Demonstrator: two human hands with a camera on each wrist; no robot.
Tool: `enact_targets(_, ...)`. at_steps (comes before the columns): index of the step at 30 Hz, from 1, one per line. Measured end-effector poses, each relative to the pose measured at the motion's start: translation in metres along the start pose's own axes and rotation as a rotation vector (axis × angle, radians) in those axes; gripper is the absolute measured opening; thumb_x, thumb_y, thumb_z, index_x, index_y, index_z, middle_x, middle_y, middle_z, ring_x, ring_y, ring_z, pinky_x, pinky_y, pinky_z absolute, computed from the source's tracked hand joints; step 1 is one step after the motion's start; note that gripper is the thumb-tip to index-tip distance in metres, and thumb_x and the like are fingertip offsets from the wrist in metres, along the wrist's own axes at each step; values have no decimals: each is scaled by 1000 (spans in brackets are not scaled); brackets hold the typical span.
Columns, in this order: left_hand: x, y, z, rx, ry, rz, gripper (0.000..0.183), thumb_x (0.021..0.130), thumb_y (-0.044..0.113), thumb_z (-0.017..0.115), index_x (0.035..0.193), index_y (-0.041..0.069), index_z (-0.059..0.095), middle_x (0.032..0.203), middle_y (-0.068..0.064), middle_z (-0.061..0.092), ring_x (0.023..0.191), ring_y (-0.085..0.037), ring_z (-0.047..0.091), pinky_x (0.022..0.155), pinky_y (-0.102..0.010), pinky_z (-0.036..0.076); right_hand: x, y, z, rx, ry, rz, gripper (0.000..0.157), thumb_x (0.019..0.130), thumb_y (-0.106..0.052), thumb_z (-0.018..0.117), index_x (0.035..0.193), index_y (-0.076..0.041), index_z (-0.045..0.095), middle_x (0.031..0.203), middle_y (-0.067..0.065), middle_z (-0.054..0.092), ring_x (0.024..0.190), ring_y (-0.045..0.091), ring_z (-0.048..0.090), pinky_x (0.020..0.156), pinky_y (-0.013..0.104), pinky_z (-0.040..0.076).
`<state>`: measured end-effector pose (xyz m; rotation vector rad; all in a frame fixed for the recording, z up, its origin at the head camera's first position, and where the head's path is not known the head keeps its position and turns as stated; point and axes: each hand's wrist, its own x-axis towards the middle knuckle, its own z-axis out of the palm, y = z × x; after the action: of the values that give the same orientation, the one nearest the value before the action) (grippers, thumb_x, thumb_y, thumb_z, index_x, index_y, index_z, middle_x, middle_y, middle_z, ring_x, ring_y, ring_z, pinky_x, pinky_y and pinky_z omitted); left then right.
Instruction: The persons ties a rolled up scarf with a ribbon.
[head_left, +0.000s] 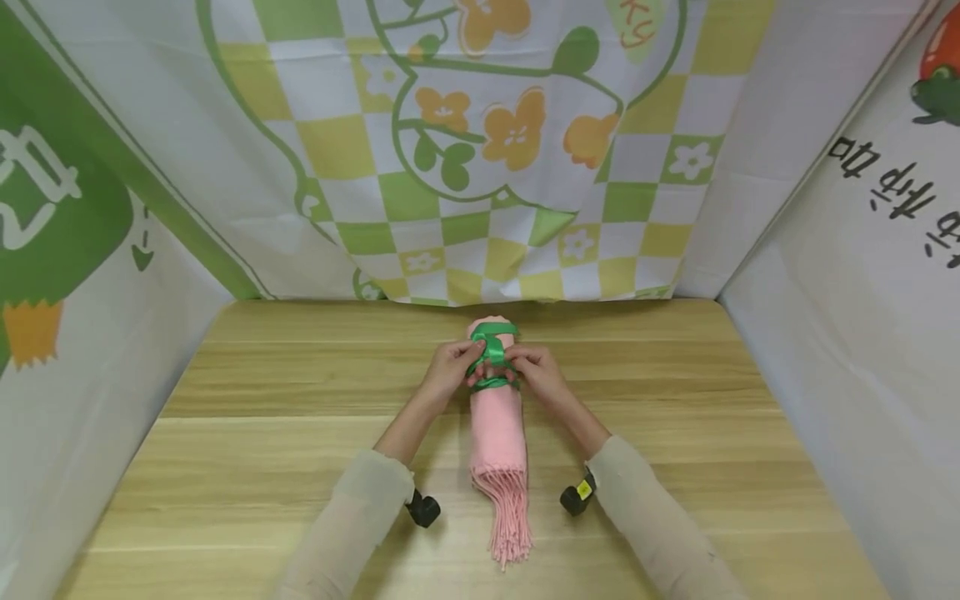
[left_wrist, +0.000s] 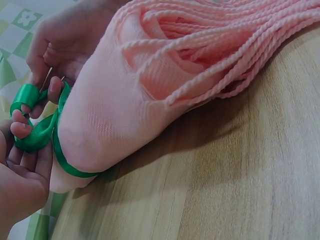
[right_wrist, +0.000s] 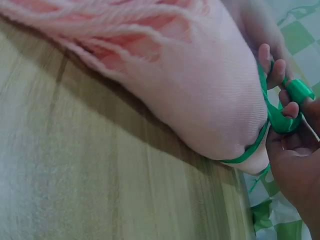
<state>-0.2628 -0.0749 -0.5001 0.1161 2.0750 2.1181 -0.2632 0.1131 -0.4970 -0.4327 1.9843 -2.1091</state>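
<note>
A rolled pink scarf [head_left: 498,429] lies lengthwise on the table, its twisted fringe [head_left: 510,521] toward the near side. Green ribbon [head_left: 492,348] is wound round its far half, and a loop of it stands up between the two hands. My left hand [head_left: 451,367] pinches the ribbon from the left. On the other side, my right hand [head_left: 538,368] pinches the ribbon too. Both wrist views show the ribbon [left_wrist: 37,135] looped among curled fingers next to the scarf [right_wrist: 210,90]. Part of the ribbon is hidden behind the fingers.
The wooden table [head_left: 300,400] ends at a hanging cloth [head_left: 480,242] with checks and flowers, close beyond the scarf. Printed cloth walls stand on the left [head_left: 187,275] and right [head_left: 810,275]. Black wrist cameras [head_left: 424,509] hang under the sleeves.
</note>
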Motion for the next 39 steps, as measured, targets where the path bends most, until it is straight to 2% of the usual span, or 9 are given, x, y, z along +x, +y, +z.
enact_targets(2, 0, 1, 0, -11, -4, -3, 39, 105, 25, 52, 70, 9, 58, 59, 4, 53, 51, -7, 46, 52, -18, 40, -1, 0, -1, -82, -10, -32, 25, 96, 6, 48, 105, 23, 63, 105, 21, 69, 78, 3, 58, 71, 17, 51)
enact_targets(5, 1, 1, 0, -17, -6, -11, 38, 105, 24, 52, 70, 9, 59, 59, 4, 54, 52, -6, 47, 52, -18, 41, -1, 1, -1, -177, -31, -78, 24, 99, 1, 53, 98, 21, 65, 111, 32, 63, 87, 7, 58, 75, 17, 50)
enact_targets(13, 0, 3, 0, -26, 25, 12, 37, 104, 22, 53, 73, 4, 60, 61, 3, 55, 52, -7, 47, 52, -18, 43, 1, 1, 7, -432, 25, -105, 16, 97, -6, 62, 100, 3, 76, 109, 16, 72, 100, 21, 66, 83, 25, 56)
enact_targets(17, -1, 3, 0, -7, 25, 39, 37, 104, 21, 54, 72, 4, 60, 60, 3, 55, 52, -7, 48, 53, -19, 43, 2, 3, 13, -545, 107, -140, 10, 88, -4, 70, 94, -3, 78, 93, 9, 73, 85, 16, 65, 73, 24, 56)
enact_targets(21, -1, 3, 0, -15, 6, 56, 38, 104, 21, 53, 71, 5, 60, 61, 3, 56, 53, -7, 49, 52, -18, 44, 2, 6, 19, -559, 178, -192, 9, 83, -3, 76, 85, -1, 68, 75, 8, 65, 67, 11, 53, 57, 20, 44)
enact_targets(26, -1, 1, 1, -53, 19, 62, 38, 104, 20, 53, 71, 3, 60, 61, 2, 57, 53, -7, 49, 51, -18, 43, 2, 9, 23, -457, 218, -191, 30, 84, 4, 74, 90, -1, 45, 83, 12, 57, 68, 10, 53, 58, 16, 45)
enact_targets(29, -2, 0, 2, -43, 25, 69, 38, 104, 19, 54, 71, 1, 60, 60, 1, 56, 52, -8, 50, 51, -19, 44, 3, 12, 24, -426, 263, -178, 25, 83, 9, 70, 94, 0, 49, 84, 12, 57, 66, 10, 53, 56, 16, 45)
enact_targets(35, -4, -3, 2, -43, -3, 66, 39, 105, 21, 53, 72, 0, 58, 60, 2, 54, 50, -8, 48, 52, -20, 42, 9, 16, 27, -501, 341, -173, 10, 86, 3, 67, 94, -2, 64, 60, 3, 52, 51, 7, 42, 44, 18, 32)
enact_targets(39, -5, -5, 2, -66, 5, 55, 40, 105, 21, 52, 71, 0, 55, 60, 2, 52, 50, -8, 45, 52, -21, 39, 10, 17, 31, -438, 367, -151, 11, 90, 1, 64, 98, -4, 69, 56, 7, 54, 41, 6, 40, 37, 19, 32)
